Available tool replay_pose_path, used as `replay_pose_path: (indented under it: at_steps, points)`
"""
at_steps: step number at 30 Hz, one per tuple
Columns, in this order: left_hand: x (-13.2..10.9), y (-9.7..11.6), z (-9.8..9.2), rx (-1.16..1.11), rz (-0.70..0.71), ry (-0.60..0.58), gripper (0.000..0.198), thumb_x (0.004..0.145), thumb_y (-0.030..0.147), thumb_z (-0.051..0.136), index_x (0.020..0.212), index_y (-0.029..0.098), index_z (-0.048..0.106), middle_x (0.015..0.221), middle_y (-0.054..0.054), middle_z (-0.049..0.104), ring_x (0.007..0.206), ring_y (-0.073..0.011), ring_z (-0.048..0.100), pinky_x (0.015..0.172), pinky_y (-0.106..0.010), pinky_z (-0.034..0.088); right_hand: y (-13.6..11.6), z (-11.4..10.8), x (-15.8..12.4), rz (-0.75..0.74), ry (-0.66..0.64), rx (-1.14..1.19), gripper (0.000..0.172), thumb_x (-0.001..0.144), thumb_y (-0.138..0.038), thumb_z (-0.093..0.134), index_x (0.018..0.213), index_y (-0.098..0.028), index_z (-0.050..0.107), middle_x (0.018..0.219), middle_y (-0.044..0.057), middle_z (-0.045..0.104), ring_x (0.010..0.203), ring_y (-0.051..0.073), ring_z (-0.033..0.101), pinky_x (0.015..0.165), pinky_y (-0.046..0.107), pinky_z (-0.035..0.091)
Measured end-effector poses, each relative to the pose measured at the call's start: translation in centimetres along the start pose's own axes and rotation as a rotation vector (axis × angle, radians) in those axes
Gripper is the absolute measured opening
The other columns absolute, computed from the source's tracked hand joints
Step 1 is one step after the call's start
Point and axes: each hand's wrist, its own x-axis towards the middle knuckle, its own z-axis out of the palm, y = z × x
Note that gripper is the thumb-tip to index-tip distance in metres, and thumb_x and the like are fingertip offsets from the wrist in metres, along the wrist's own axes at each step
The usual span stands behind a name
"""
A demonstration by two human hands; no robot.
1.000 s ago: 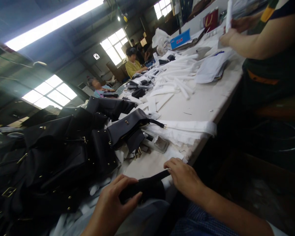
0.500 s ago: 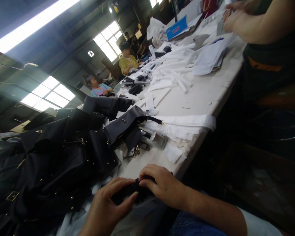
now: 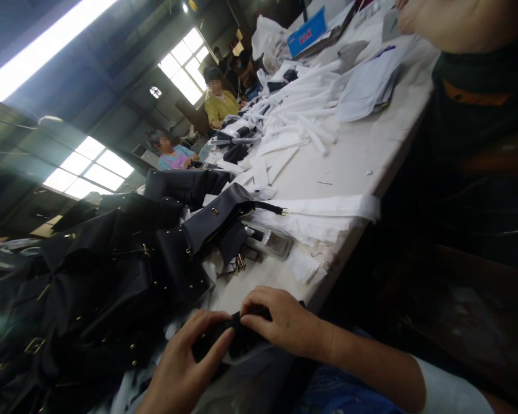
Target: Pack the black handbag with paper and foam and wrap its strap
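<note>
At the near edge of the table, a dark, leather-like piece [image 3: 240,338] lies between my two hands; its full shape is hidden. My left hand [image 3: 185,353] grips its left part, thumb in front and fingers behind. With thumb and fingertips together, my right hand [image 3: 282,322] pinches its upper edge close by. Just beyond my hands rests a black handbag [image 3: 218,215] with a buckled strap [image 3: 270,208] and brass-coloured fittings. Beside it is a clear plastic box [image 3: 276,244].
Many black bags [image 3: 99,270] are heaped on the left. White strips [image 3: 302,132] and papers [image 3: 366,86] cover much of the long table [image 3: 349,167]. A blue box [image 3: 306,33] stands farther back. A co-worker's arm [image 3: 461,26] reaches in at upper right; other people sit at the far side.
The view has tilted and shifted slightly. My hands keep their hold on the dark piece, with the left thumb a little farther from the right fingertips. The co-worker's arm has moved up and right.
</note>
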Motion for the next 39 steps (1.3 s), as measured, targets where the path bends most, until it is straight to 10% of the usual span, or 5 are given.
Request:
replay_pose_path:
  at_steps: [7, 11, 39]
  points:
    - [0.7, 2.0, -2.1, 0.293, -0.142, -0.229, 0.027, 0.088, 0.050, 0.054, 0.105, 0.030, 0.064, 0.089, 0.002, 0.075, 0.078, -0.0212, 0.069, 0.066, -0.028, 0.044, 0.1, 0.3, 0.2, -0.016, -0.084, -0.001, 0.013, 0.086, -0.025, 0.066, 0.098, -0.022, 0.072, 0.093, 0.001, 0.070, 0.088, 0.016, 0.065, 0.081, 0.025, 0.046]
    - [1.3, 1.6, -1.9, 0.011, -0.222, -0.333, 0.032, 0.085, 0.048, 0.055, 0.102, 0.022, 0.063, 0.083, -0.002, 0.074, 0.077, -0.0211, 0.067, 0.066, -0.027, 0.045, 0.6, 0.7, 0.3, -0.005, -0.106, 0.070, 0.011, 0.085, -0.027, 0.069, 0.093, -0.021, 0.072, 0.089, 0.000, 0.070, 0.085, 0.014, 0.065, 0.076, 0.022, 0.046]
    - [1.2, 0.5, 0.3, -0.440, -0.515, -0.164, 0.050, 0.059, 0.043, 0.074, 0.097, 0.013, 0.063, 0.066, 0.002, 0.059, 0.063, -0.0146, 0.055, 0.058, -0.025, 0.038, 1.7, 1.5, 0.4, 0.120, -0.220, 0.246, 0.013, 0.082, -0.028, 0.067, 0.092, -0.020, 0.069, 0.084, -0.002, 0.068, 0.079, 0.013, 0.062, 0.066, 0.019, 0.042]
